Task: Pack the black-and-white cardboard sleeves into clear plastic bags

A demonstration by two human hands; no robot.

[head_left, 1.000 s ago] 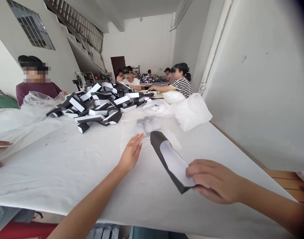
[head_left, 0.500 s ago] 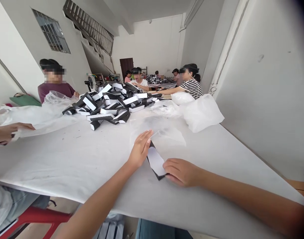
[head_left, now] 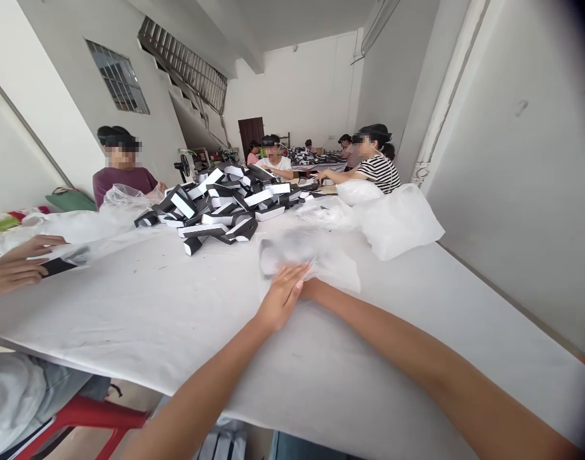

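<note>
My left hand [head_left: 279, 298] lies on the white table [head_left: 177, 319] with its fingers stretched out, the fingertips on the near edge of a clear plastic bag [head_left: 316, 259]. My right hand [head_left: 309, 288] reaches into that bag just beside the left. Only its wrist and the heel of the hand show, and the fingers are hidden by the cloudy plastic. A dim grey shape shows through the bag, but I cannot make out what it is.
A pile of black-and-white boxes [head_left: 220, 204] lies mid-table beyond the bag. White plastic bags [head_left: 392, 220] are heaped at the right by the wall. A co-worker's hands [head_left: 14, 268] rest at the left edge. Several people sit further along. A red stool [head_left: 91, 415] stands below left.
My right hand has moved forward from the near table, carrying the flat black-and-white box, and gone into the clear bag. The box is out of sight now. My left hand stayed at the bag's edge.
</note>
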